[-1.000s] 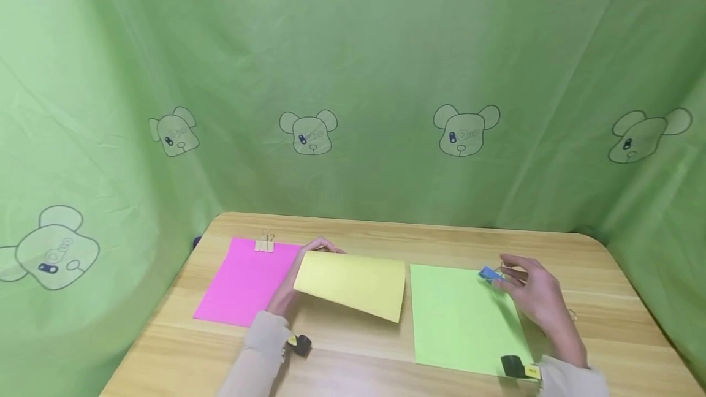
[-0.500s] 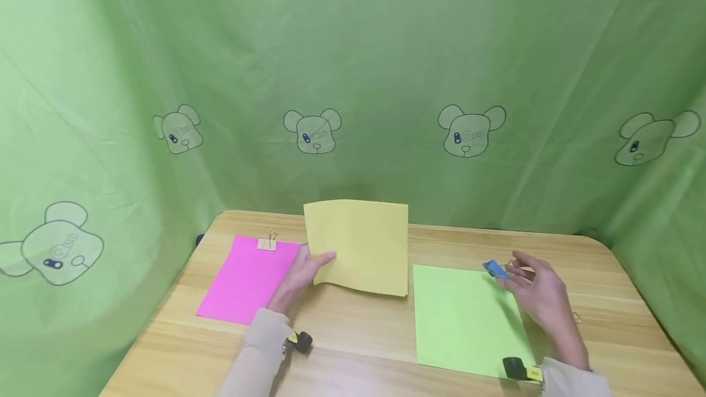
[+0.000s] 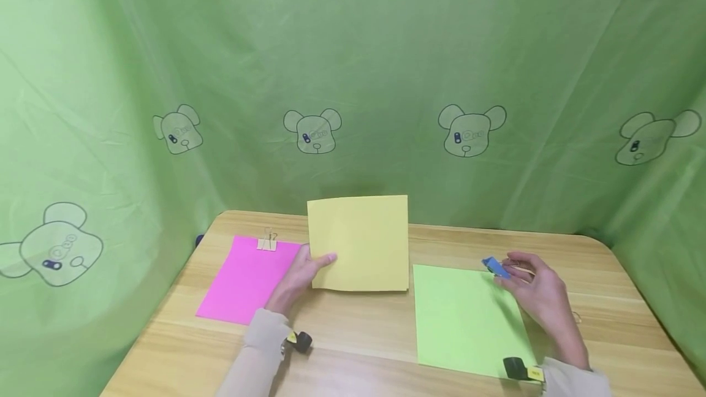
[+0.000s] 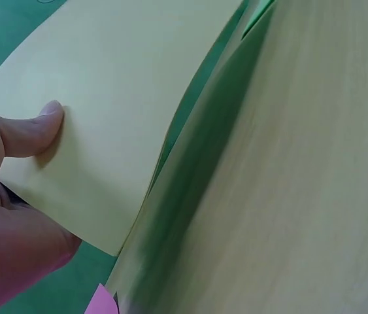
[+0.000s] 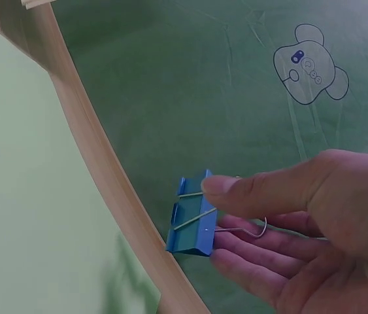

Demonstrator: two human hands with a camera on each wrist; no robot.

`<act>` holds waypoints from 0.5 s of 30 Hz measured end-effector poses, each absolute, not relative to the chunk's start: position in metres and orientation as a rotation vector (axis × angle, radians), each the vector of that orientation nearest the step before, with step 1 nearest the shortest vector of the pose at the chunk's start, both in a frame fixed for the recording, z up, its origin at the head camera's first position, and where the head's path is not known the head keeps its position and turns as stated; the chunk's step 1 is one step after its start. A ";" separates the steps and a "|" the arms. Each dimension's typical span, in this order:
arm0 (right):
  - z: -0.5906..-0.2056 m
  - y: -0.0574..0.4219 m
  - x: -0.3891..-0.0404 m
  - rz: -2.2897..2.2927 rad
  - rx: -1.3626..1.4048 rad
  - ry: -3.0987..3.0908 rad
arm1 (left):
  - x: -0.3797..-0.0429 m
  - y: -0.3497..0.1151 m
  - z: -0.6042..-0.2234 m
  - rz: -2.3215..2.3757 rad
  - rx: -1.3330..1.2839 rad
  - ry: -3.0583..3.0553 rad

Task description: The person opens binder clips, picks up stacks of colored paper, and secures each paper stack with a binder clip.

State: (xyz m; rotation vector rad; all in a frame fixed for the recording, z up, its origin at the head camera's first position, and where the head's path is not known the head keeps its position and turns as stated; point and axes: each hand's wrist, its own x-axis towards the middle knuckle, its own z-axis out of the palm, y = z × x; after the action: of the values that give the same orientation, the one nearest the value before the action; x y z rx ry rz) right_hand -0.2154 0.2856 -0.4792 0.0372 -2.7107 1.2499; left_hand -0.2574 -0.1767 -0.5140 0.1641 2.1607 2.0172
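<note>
Yellow rectangular paper (image 3: 364, 238) stands tilted above the wood-grained desk (image 3: 353, 329), pinched by my left fingers (image 4: 40, 131); my right fingers (image 5: 255, 193) pinch a blue metal binder clip (image 5: 193, 226). I'd keep the paper's edges flush.

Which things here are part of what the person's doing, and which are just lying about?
In use:
yellow paper, gripped by the left hand
blue binder clip, pinched by the right hand

Apparently just lying on the wooden table:
green sheet
pink sheet, with a pale clip at its far edge
</note>
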 end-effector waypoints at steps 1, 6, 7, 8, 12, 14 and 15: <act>-0.479 0.285 -0.216 1.259 0.040 -2.707 | -0.257 -0.177 -0.514 2.021 0.171 2.152; -0.478 0.283 -0.217 1.372 0.049 -2.670 | -0.258 -0.177 -0.513 2.033 0.190 2.126; -0.478 0.283 -0.217 1.388 0.051 -2.663 | -0.258 -0.177 -0.513 2.033 0.193 2.130; -0.478 0.282 -0.218 1.404 0.054 -2.656 | -0.258 -0.177 -0.513 2.035 0.195 2.132; -0.478 0.281 -0.218 1.427 0.056 -2.642 | -0.259 -0.177 -0.515 2.032 0.178 2.159; -0.478 0.281 -0.218 1.433 0.058 -2.639 | -0.258 -0.177 -0.516 2.022 0.155 2.184; -0.478 0.281 -0.218 1.432 0.057 -2.638 | -0.258 -0.177 -0.516 2.020 0.145 2.194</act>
State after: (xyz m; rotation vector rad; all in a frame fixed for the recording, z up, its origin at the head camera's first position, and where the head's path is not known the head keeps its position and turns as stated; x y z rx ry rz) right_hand -0.2179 0.2806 -0.4778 0.0566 -2.6383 1.4320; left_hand -0.2582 -0.1768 -0.5163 0.1445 2.1943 2.0205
